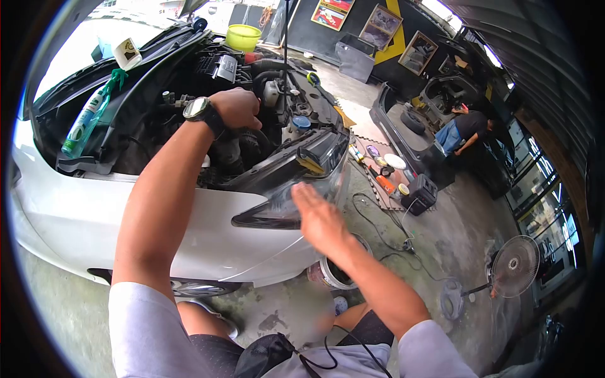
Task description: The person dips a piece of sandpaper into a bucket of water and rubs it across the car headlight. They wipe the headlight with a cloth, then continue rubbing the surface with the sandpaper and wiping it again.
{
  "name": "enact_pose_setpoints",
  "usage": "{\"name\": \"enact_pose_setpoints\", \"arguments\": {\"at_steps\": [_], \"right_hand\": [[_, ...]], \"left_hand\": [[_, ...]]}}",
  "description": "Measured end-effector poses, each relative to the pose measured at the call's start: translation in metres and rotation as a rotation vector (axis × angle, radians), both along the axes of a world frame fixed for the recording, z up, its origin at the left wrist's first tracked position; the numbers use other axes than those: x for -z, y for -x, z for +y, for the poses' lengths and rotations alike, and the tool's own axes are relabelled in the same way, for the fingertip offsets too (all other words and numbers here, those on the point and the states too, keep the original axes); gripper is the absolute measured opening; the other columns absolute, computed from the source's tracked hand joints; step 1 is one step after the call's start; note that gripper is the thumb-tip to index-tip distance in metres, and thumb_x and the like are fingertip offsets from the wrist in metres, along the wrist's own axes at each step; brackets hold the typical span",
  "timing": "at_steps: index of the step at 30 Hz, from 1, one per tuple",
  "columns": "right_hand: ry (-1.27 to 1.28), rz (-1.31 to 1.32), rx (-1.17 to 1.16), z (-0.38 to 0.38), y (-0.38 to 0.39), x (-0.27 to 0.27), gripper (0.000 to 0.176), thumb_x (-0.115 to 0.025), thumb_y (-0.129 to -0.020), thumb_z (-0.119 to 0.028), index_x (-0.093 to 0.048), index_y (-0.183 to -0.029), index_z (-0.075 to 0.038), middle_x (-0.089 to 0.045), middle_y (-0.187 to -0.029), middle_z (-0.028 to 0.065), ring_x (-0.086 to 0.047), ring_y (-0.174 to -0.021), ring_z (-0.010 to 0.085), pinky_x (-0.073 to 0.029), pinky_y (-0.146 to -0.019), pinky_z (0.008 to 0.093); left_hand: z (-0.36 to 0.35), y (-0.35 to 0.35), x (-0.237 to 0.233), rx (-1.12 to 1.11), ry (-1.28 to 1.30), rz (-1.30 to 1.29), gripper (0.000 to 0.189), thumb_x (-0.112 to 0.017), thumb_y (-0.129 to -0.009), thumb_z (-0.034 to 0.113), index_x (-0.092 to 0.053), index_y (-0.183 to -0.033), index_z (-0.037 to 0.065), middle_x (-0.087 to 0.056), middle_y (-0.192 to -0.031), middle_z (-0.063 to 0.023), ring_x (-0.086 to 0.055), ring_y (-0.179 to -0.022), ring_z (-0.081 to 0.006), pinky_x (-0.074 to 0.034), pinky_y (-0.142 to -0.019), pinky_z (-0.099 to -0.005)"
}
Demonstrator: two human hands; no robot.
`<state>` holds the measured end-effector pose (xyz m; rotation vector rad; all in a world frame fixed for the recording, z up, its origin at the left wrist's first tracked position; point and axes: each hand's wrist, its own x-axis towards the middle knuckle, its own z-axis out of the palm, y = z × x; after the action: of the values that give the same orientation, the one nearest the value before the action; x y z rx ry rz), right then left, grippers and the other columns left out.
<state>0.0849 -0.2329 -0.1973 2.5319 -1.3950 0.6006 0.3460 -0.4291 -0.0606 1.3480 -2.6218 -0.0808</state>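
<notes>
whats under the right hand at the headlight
The headlight shows beside the right hand; whatever lies directly beneath the hand is covered and can't be seen.

Can't read any words, brands or numbers. See small, blurred print on the label of the green translucent plastic spray bottle (89, 120), dark marks on the white curved cup-like item (127, 54), and tiny, illegible lettering on the rectangular red-and-yellow wall poster (331, 12). Can't make out any signs.
</notes>
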Motion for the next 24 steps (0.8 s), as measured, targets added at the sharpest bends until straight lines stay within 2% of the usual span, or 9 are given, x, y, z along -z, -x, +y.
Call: {"name": "enact_pose_setpoints", "arguments": {"at_steps": [2,5,9,13,15,17,19,22,24], "right_hand": [[0.009,0.004,-0.077,0.020,-0.012,-0.002,0.056,-0.053,-0.090,0.004,-0.053,-0.146,0.011,-0.058,-0.147,0.0326,-0.057,-0.138,0.0444,-0.045,-0.120,0.0487],[-0.001,0.022,-0.102,0.022,0.015,-0.003,0.055,-0.052,-0.091,0.003,-0.054,-0.145,0.011,-0.057,-0.148,0.0334,-0.057,-0.138,0.0448,-0.044,-0.120,0.0491],[-0.016,0.009,0.032,-0.008,0.000,-0.004,0.055,-0.054,-0.089,0.005,-0.058,-0.144,0.009,-0.058,-0.148,0.0306,-0.057,-0.139,0.0430,-0.045,-0.120,0.0487],[0.017,-0.008,-0.120,0.028,-0.006,-0.003,0.056,-0.052,-0.088,0.008,-0.057,-0.144,0.009,-0.058,-0.148,0.0312,-0.057,-0.139,0.0425,-0.046,-0.119,0.0465],[0.030,0.033,-0.142,0.014,0.005,-0.006,0.054,-0.052,-0.089,0.007,-0.058,-0.142,0.010,-0.058,-0.147,0.0313,-0.057,-0.139,0.0428,-0.047,-0.119,0.0465],[-0.043,-0.030,0.027,-0.003,0.006,-0.009,0.052,-0.053,-0.089,0.007,-0.059,-0.141,0.010,-0.059,-0.147,0.0311,-0.058,-0.138,0.0434,-0.047,-0.118,0.0482],[-0.011,0.000,0.039,0.001,-0.010,-0.006,0.053,-0.054,-0.088,0.007,-0.058,-0.141,0.010,-0.059,-0.146,0.0312,-0.058,-0.137,0.0435,-0.046,-0.118,0.0493],[0.042,-0.018,-0.151,0.030,-0.017,-0.002,0.056,-0.055,-0.089,0.006,-0.055,-0.144,0.009,-0.060,-0.145,0.0309,-0.057,-0.139,0.0426,-0.046,-0.119,0.0491],[0.029,-0.010,-0.126,0.020,0.000,-0.005,0.055,-0.055,-0.089,0.006,-0.054,-0.144,0.010,-0.060,-0.145,0.0308,-0.057,-0.139,0.0427,-0.046,-0.119,0.0490]], "left_hand": [[0.002,-0.001,-0.002,-0.023,-0.027,0.002,0.052,-0.081,-0.086,0.044,-0.077,-0.121,0.005,-0.075,-0.118,-0.0204,-0.068,-0.118,-0.0365,-0.055,-0.099,-0.0454],[0.009,-0.006,-0.007,-0.047,-0.066,-0.020,0.052,-0.080,-0.086,0.043,-0.077,-0.121,0.004,-0.075,-0.117,-0.0206,-0.068,-0.118,-0.0366,-0.055,-0.099,-0.0453],[-0.003,0.000,0.002,0.001,-0.038,-0.010,0.052,-0.081,-0.086,0.043,-0.077,-0.120,0.004,-0.075,-0.116,-0.0214,-0.069,-0.116,-0.0368,-0.055,-0.099,-0.0449],[0.000,-0.004,0.000,-0.014,-0.030,-0.019,0.051,-0.080,-0.086,0.041,-0.077,-0.120,0.003,-0.076,-0.116,-0.0214,-0.070,-0.114,-0.0370,-0.055,-0.100,-0.0443],[0.003,-0.007,-0.001,-0.024,-0.020,-0.014,0.051,-0.080,-0.086,0.042,-0.078,-0.120,0.003,-0.076,-0.116,-0.0212,-0.070,-0.115,-0.0369,-0.055,-0.100,-0.0444],[0.002,0.001,0.003,0.000,-0.013,-0.006,0.051,-0.080,-0.086,0.042,-0.078,-0.120,0.003,-0.076,-0.116,-0.0210,-0.070,-0.115,-0.0368,-0.055,-0.100,-0.0444],[-0.003,0.000,0.001,0.008,-0.043,-0.036,0.051,-0.080,-0.087,0.041,-0.078,-0.120,0.003,-0.076,-0.116,-0.0213,-0.070,-0.115,-0.0372,-0.055,-0.100,-0.0447],[0.001,-0.002,-0.001,-0.011,-0.047,-0.031,0.050,-0.080,-0.087,0.041,-0.078,-0.119,0.003,-0.076,-0.116,-0.0216,-0.071,-0.114,-0.0371,-0.055,-0.099,-0.0447],[0.005,-0.006,-0.004,-0.033,-0.030,-0.032,0.049,-0.079,-0.088,0.041,-0.078,-0.119,0.003,-0.076,-0.116,-0.0218,-0.071,-0.113,-0.0370,-0.055,-0.099,-0.0447]]}}
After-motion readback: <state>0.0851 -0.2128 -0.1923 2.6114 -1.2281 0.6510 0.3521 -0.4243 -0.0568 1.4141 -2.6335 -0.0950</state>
